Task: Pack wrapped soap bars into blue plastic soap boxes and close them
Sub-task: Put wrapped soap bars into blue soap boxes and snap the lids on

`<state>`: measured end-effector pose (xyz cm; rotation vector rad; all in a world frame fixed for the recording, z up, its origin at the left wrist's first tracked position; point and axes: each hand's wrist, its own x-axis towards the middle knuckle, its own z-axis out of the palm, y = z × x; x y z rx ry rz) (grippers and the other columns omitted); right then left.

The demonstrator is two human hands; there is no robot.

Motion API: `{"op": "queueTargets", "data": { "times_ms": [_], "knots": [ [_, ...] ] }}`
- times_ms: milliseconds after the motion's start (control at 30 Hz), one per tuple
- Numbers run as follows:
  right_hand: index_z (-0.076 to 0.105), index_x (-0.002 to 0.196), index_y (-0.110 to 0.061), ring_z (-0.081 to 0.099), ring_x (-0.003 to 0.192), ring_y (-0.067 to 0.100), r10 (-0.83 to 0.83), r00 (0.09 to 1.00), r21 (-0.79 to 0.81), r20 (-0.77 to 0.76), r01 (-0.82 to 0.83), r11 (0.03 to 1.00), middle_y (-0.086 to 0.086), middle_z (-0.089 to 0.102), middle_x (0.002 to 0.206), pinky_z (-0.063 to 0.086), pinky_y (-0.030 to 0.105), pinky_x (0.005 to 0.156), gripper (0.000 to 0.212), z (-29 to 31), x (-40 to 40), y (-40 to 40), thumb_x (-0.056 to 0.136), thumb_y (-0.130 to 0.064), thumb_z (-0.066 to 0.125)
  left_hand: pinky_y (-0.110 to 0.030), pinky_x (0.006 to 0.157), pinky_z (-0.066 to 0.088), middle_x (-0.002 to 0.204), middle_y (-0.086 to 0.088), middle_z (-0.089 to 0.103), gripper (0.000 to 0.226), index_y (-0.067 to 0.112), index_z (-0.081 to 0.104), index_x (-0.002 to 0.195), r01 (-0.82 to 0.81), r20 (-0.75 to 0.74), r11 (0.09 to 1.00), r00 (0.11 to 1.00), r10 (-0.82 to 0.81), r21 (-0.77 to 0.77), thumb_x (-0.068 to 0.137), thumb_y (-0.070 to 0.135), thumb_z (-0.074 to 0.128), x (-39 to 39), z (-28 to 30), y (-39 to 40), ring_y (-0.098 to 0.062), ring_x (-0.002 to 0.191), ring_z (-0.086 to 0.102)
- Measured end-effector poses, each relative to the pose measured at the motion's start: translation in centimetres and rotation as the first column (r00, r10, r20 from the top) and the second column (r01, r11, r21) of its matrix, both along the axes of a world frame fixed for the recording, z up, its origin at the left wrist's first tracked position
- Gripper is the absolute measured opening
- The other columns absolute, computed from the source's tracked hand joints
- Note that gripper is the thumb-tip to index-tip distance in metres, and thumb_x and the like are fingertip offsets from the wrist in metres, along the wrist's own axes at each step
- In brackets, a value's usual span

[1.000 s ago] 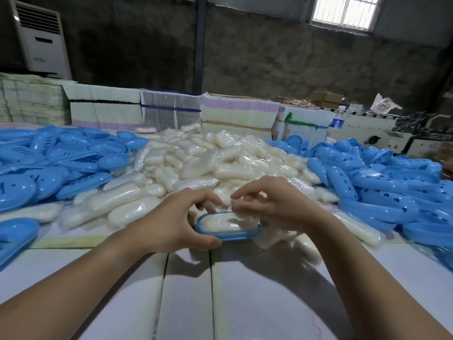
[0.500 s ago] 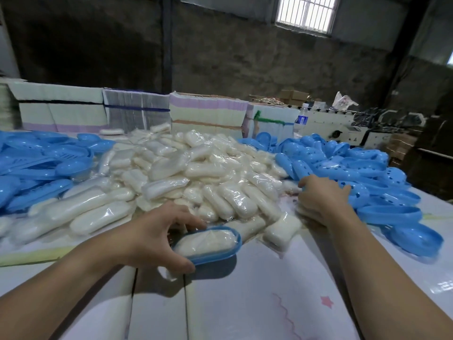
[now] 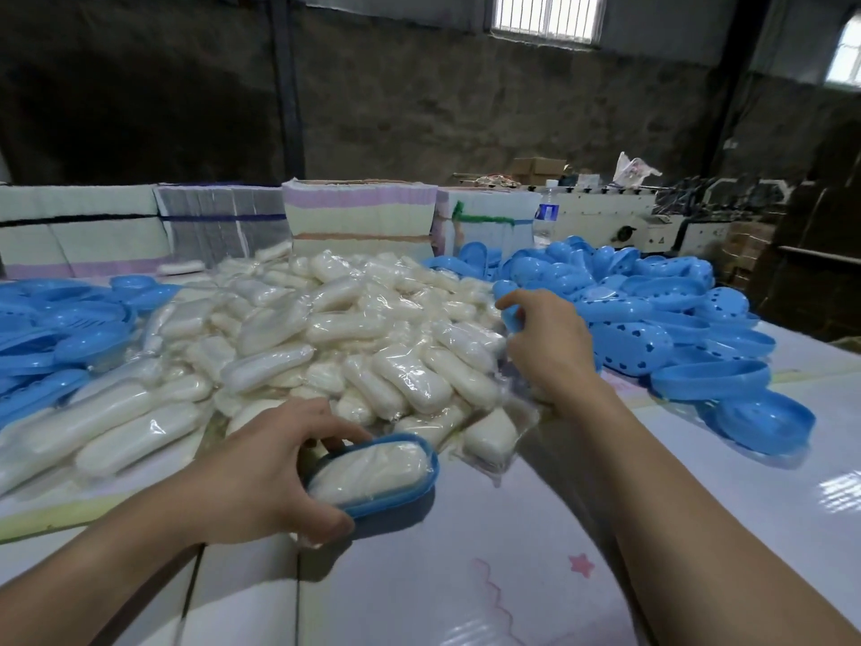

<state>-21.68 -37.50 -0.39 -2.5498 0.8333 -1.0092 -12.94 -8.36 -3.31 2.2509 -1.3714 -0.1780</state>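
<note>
- Blue plastic tray (image 3: 421,491), oval and shallow, sits at the near edge of the soap heap on the white table (image 3: 489,575), with one wrapped bar (image 3: 370,470) lying in it, its lid off.
- Left hand (image 3: 261,473) grips the tray's near end, thumb curled under the rim, fingers over the far side.
- Right hand (image 3: 547,347) is curled, pinching a blue lid (image 3: 510,303) at the edge of the right-hand pile.
- Glossy film covers each rounded white bar in the heap (image 3: 335,342).
- Perforated blue shells (image 3: 652,328) lie piled right; smooth blue ones (image 3: 60,328) left.
</note>
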Motion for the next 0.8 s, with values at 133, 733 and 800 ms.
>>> {"op": "queueTargets", "data": {
  "times_ms": [133, 733, 800],
  "knots": [
    [0.07, 0.107, -0.033, 0.052, 0.083, 0.011, 0.24, 0.906, 0.153, 0.348, -0.307, 0.939, -0.006, 0.055, 0.09, 0.043, 0.027, 0.075, 0.052, 0.7, 0.0, 2.0, 0.08, 0.006, 0.049, -0.007, 0.074, 0.04, 0.102, 0.025, 0.056, 0.062, 0.06, 0.06, 0.098, -0.051, 0.014, 0.998, 0.999, 0.052, -0.048, 0.036, 0.061, 0.071, 0.0, 0.0, -1.1, 0.009, 0.1, 0.05],
    [0.065, 0.119, -0.035, 0.054, 0.075, 0.009, 0.724, 0.655, 0.473, 0.217, -0.719, 0.509, -0.004, 0.057, 0.093, 0.047, 0.02, 0.066, 0.034, 0.8, 0.0, 7.9, 0.087, -0.023, 0.066, -0.04, 0.072, 0.061, 0.093, 0.011, 0.076, 0.069, 0.04, 0.064, 0.107, -0.183, -0.218, 0.951, 0.967, 0.129, -0.248, 0.04, 0.041, 0.08, 0.4, -0.1, 0.0, -0.011, 0.081, 0.072],
    [0.057, 0.126, -0.04, 0.055, 0.09, 0.002, 0.738, 0.674, 0.312, 0.013, -0.704, 0.638, -0.014, 0.057, 0.112, 0.045, 0.017, 0.076, 0.049, 0.7, -0.2, 7.6, 0.081, -0.033, 0.075, -0.035, 0.069, 0.062, 0.092, 0.011, 0.077, 0.072, 0.035, 0.067, 0.11, -0.202, -0.255, 0.944, 0.957, 0.135, -0.261, 0.04, 0.042, 0.078, 0.3, -0.1, 0.2, -0.006, 0.077, 0.072]
  ]
}}
